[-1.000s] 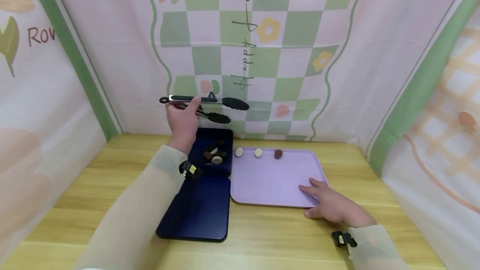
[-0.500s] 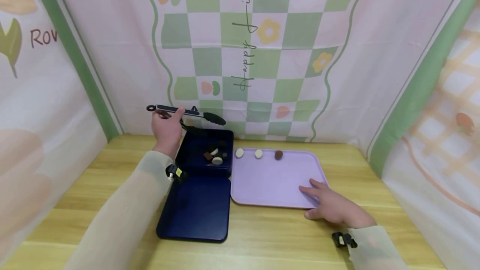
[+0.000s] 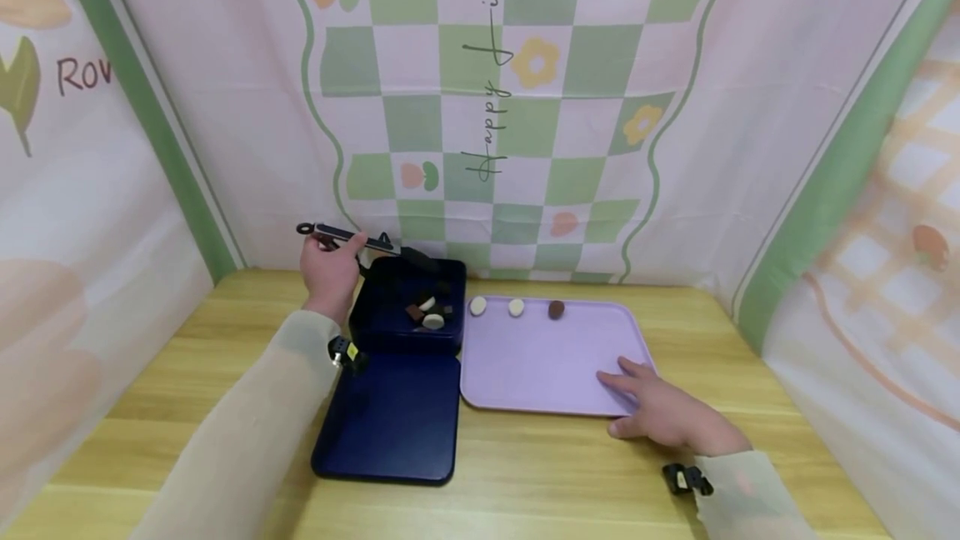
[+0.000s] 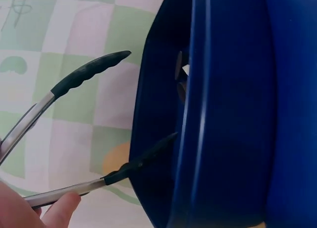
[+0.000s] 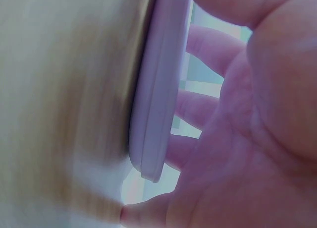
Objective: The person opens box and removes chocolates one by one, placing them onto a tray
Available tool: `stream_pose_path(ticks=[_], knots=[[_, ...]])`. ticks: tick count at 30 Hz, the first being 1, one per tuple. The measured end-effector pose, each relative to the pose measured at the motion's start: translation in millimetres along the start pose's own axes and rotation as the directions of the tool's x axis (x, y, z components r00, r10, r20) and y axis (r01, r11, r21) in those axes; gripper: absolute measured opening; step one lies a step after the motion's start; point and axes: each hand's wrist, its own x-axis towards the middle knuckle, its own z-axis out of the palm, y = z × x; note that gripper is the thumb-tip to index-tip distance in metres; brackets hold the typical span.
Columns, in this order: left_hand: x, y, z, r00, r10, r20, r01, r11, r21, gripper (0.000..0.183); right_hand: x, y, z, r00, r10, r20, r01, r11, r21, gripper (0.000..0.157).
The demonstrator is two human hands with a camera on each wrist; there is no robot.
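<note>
My left hand [image 3: 330, 277] grips a pair of black-tipped metal tongs [image 3: 358, 239] near the handle end. The tongs' arms are spread, and in the left wrist view one black tip [image 4: 148, 156] reaches inside the dark blue box [image 4: 198, 119] while the other tip [image 4: 91, 72] stays outside over the cloth. Several brown and white pieces that look like chocolates [image 3: 433, 322] lie in the box. My right hand [image 3: 660, 407] rests with spread fingers on the near right corner of the lilac tray [image 3: 551, 365]. Nothing is between the tongs' tips.
Along the tray's far edge sit two white pieces [image 3: 516, 307] and one brown piece [image 3: 556, 309]. A dark blue lid [image 3: 390, 419] lies in front of the box on the wooden table [image 3: 525, 473]. A patterned cloth [image 3: 480, 107] hangs behind.
The left hand has moved left and down with the tongs, from above the box's back to its left side, tips dropping toward the box. The right hand has stayed on the tray.
</note>
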Motion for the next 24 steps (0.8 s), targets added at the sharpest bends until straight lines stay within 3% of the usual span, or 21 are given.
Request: stream_pose_path(ticks=[9, 24], knots=[[-0.4, -11.5, -2.6, 1.0, 0.025, 0.006, -0.025, 0.999, 0.04, 0.045, 1, 1, 0.6, 1.0, 0.02, 0.017, -0.021, 1.0, 0.008, 0.08], [0.8, -23.0, 8.3, 0.998, 0.068, -0.002, -0.068, 0.997, 0.027, 0.039, 2, 3, 0.2, 0.997, 0.055, 0.044, -0.057, 0.998, 0.03, 0.08]])
